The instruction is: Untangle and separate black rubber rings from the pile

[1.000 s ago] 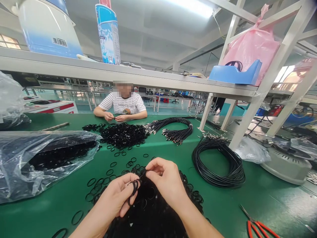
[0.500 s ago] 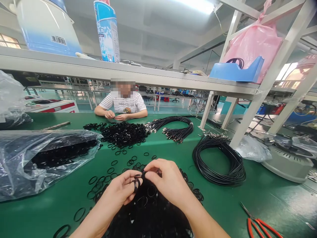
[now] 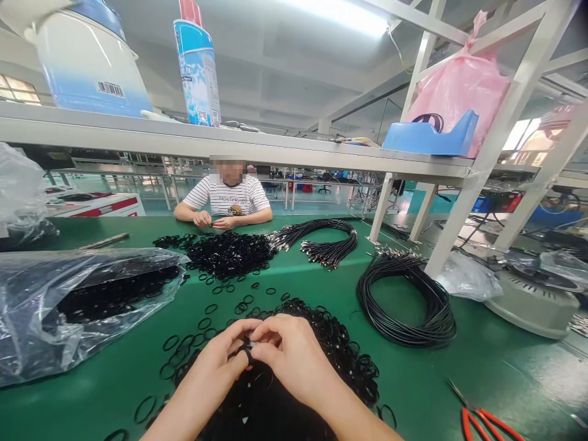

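My left hand (image 3: 218, 366) and my right hand (image 3: 289, 355) meet fingertip to fingertip over a heap of black rubber rings (image 3: 321, 343) on the green table (image 3: 114, 380). Both hands pinch a small black ring (image 3: 247, 352) between them. Loose rings (image 3: 206, 309) lie scattered just beyond my hands. A coil of black cables (image 3: 407, 300) rests to the right of the heap.
A clear plastic bag of rings (image 3: 78, 300) lies at the left. Across the table sits another person (image 3: 225, 196) behind a second ring pile (image 3: 227, 251) and a cable bundle (image 3: 326, 239). Red-handled pliers (image 3: 482, 419) lie at the lower right. A shelf (image 3: 229, 144) spans overhead.
Both hands have dropped lower and closer to me. They have drawn together, and the ring is now pinched tightly between the fingertips.
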### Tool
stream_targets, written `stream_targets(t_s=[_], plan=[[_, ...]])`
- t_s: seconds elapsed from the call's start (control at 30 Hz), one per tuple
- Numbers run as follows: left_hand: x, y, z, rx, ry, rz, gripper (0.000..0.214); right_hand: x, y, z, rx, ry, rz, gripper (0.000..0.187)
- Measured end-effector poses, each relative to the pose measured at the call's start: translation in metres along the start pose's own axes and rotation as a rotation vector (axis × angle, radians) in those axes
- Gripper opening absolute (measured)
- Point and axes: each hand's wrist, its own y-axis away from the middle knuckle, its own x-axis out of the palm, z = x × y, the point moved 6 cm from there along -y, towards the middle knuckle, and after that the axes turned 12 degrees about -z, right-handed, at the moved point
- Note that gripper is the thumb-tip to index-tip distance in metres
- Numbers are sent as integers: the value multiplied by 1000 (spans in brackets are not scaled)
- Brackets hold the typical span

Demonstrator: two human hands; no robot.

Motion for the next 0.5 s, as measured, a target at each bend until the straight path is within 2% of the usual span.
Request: stream_targets(t_s=[0.1,0.2,0.33,0.43,0.5], plan=[[0,0,-2,64,-10,1,37,3,-3,-4,4,-33,37,15],[2,0,-1,55,15,17,34,4,-5,-5,1,-62,29,15],[-5,-3,6,-10,40,-98,36,-4,-10,-11,52,-181,-61,14],[-10,-4,8,-68,77,-168,36,-10,-16,-16,132,-305,-54,8],[-11,-3,7,-104,138,-192,34,-14,-19,-17,137,-297,-51,7]])
